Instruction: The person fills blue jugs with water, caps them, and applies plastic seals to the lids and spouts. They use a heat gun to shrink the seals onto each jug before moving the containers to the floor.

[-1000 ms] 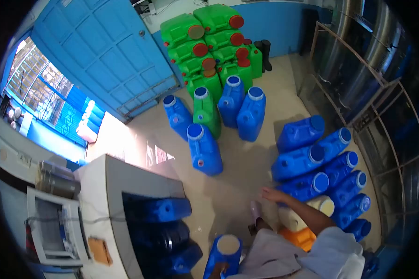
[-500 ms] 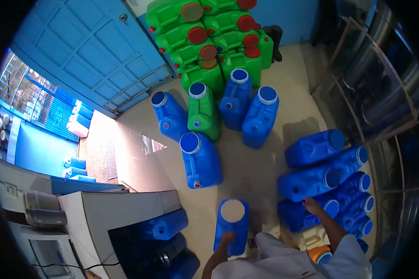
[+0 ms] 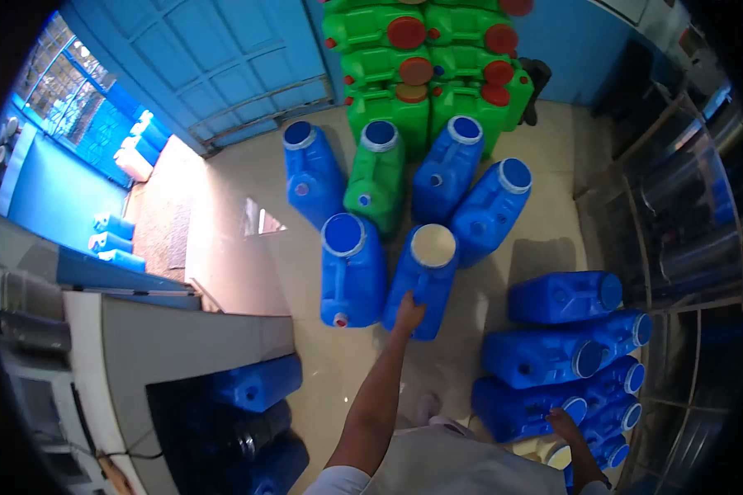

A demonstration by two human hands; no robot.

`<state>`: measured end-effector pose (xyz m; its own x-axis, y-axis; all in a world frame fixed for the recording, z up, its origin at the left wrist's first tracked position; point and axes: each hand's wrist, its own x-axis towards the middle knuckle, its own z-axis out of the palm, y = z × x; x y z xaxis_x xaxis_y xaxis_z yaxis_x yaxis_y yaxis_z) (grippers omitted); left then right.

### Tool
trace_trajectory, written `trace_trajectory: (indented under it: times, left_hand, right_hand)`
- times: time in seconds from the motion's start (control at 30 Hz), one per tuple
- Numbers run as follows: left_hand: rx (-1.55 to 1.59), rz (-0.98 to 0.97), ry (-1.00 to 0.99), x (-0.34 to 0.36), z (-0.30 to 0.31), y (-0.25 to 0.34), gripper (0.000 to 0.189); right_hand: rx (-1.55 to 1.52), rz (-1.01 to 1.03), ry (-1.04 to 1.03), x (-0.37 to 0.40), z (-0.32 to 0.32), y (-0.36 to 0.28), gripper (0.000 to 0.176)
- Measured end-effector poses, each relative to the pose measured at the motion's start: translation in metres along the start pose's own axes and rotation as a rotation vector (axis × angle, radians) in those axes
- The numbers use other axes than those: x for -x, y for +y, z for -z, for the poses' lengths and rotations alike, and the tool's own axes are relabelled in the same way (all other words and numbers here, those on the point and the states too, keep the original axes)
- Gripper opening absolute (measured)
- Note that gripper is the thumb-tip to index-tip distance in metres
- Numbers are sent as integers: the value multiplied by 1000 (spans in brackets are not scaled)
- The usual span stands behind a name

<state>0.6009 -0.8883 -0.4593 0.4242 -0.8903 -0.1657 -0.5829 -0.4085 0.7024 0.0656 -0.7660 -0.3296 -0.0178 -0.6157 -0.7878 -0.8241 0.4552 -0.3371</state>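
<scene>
My left hand is wrapped round the top handle of a blue jerrycan with a cream cap. This jerrycan stands upright beside a blue-capped blue jerrycan, just in front of the group on the floor. At the lower right, my right hand hangs with loosely bent fingers and nothing in them. It overlaps the blue cap end of a jerrycan lying in the right-hand stack.
Green jerrycans with red caps are piled against the back wall. Before them stand a green jerrycan and several blue ones. A white counter with containers underneath is at left, by a bright doorway. Glass-fronted framing lines the right side.
My left hand has carried the cream-capped jerrycan forward to the others on the floor. The view has shifted forward, and my right hand now appears lower over the right-hand stack.
</scene>
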Motion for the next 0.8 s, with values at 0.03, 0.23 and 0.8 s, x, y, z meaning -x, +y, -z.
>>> trace_trajectory:
  times: [0.03,0.23,0.8]
  left_hand:
    - [318,147,-61,20,27,9,52]
    - [531,353,-240,205,170,-7,37]
    - [948,746,1061,1036,389,42,32]
  right_hand:
    - [59,14,-14,-1,-4,-5,44]
    - [292,476,-35,-25,-47,-41,38]
    - [454,1096,-1073,461,-424,-311,24]
